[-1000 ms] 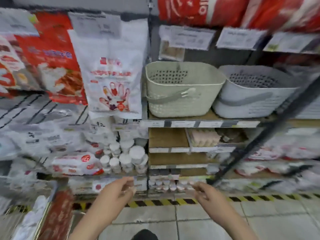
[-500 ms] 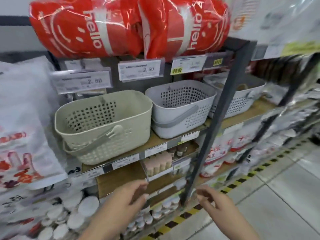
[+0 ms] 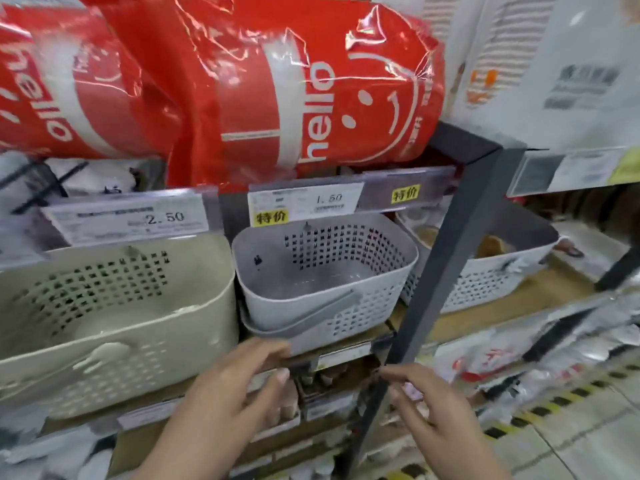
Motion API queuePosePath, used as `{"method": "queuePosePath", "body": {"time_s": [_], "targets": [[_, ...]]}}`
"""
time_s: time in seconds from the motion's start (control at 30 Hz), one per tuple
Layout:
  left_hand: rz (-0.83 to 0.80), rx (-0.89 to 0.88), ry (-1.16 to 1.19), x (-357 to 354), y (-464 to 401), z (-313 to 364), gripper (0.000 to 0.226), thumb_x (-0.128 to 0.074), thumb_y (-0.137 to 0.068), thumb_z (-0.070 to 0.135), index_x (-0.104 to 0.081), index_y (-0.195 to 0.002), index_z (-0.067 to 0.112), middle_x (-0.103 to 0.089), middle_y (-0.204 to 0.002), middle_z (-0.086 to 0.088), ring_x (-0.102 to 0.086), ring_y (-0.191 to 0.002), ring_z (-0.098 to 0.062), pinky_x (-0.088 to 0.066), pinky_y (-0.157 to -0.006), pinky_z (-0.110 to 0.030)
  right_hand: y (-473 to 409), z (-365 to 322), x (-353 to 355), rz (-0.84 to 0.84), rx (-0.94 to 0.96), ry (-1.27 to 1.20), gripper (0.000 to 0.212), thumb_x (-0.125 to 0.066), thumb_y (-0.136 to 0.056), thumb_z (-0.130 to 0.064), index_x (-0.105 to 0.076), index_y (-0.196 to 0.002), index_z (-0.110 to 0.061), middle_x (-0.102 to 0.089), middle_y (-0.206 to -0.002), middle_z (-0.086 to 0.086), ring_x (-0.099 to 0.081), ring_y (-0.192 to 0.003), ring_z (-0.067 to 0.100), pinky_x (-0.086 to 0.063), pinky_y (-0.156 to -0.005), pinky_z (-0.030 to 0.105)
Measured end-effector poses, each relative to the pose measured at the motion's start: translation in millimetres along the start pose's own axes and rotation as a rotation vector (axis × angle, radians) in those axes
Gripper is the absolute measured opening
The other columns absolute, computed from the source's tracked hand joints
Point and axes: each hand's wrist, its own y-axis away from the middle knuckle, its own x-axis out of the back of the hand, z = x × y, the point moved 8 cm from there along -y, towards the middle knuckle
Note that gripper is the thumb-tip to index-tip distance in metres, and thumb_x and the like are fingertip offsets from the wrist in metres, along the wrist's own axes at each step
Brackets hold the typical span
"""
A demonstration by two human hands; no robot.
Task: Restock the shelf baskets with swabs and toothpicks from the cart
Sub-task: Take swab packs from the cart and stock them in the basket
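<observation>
I see the empty grey basket [image 3: 325, 275] just above my left hand [image 3: 239, 386], its long side running left to right along the shelf. My left hand, fingers spread and holding nothing, is nearer; my right hand [image 3: 429, 407], also empty, hangs below the basket's right corner.

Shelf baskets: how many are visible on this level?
3. A beige basket at left, a grey basket in the middle, and a white basket at right, partly hidden behind the dark shelf post. More may sit out of frame.
</observation>
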Motion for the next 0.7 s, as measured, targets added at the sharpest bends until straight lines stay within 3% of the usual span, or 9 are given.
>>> {"method": "queuePosePath", "body": {"time_s": [0.13,0.27,0.37,0.43,0.57,0.7], "targets": [[0.206,-0.015,-0.043,4,-29,26,0.022,-0.043,-0.089,0.055,-0.060,-0.102,0.047,-0.057,-0.109,0.028,-0.055,-0.102,0.008,-0.045,-0.078,-0.012,-13,30,58,0.055,0.042,-0.032,0.030,-0.042,-0.084,-0.062,-0.065,-0.098,-0.050,-0.064,-0.101,-0.029,-0.056,-0.096,-0.016,-0.045,-0.074,0.005],[0.317,0.032,-0.030,-2,-50,48,0.015,-0.049,-0.092,0.044,-0.060,-0.102,0.043,-0.059,-0.105,0.026,-0.055,-0.101,0.007,-0.039,-0.073,-0.002,-32,59,122,0.170,0.015,-0.045,0.018,-0.054,-0.085,-0.033,-0.069,-0.089,-0.042,-0.062,-0.099,-0.032,-0.057,-0.092,-0.012,-0.045,-0.062,0.003],[0.256,0.032,-0.019,-21,-63,68,0.019,-0.047,-0.088,0.050,-0.060,-0.101,0.044,-0.060,-0.106,0.030,-0.056,-0.101,0.010,-0.040,-0.070,-0.002,-53,72,156,0.233,0.041,0.011,0.024,-0.057,-0.090,-0.014,-0.066,-0.091,-0.036,-0.067,-0.091,-0.022,-0.055,-0.092,-0.014,-0.042,-0.058,0.001],[0.176,0.020,0.041,-38,-72,82,0.025,-0.044,-0.085,0.053,-0.061,-0.100,0.043,-0.062,-0.104,0.028,-0.058,-0.100,0.008,-0.043,-0.064,-0.004,-64,74,171,0.272,0.071,0.051,0.024,-0.055,-0.091,-0.016,-0.063,-0.095,-0.039,-0.065,-0.094,-0.026,-0.053,-0.095,-0.016,-0.040,-0.066,-0.001],[0.002,-0.002,0.189,-79,-91,109,0.015,-0.053,-0.089,0.046,-0.064,-0.098,0.043,-0.064,-0.102,0.029,-0.058,-0.100,0.008,-0.043,-0.075,-0.005,-73,80,189,0.331,0.113,0.082,0.019,-0.056,-0.092,-0.015,-0.064,-0.100,-0.031,-0.063,-0.100,-0.025,-0.052,-0.096,-0.018,-0.037,-0.074,-0.001],[-0.148,-0.066,0.231,-114,-107,134,0.023,-0.049,-0.083,0.054,-0.059,-0.102,0.049,-0.061,-0.104,0.032,-0.057,-0.100,0.009,-0.045,-0.081,-0.012,-74,85,192,0.357,0.153,0.090,0.015,-0.053,-0.096,-0.026,-0.066,-0.101,-0.025,-0.064,-0.102,-0.022,-0.054,-0.101,-0.010,-0.038,-0.077,0.001]]}}
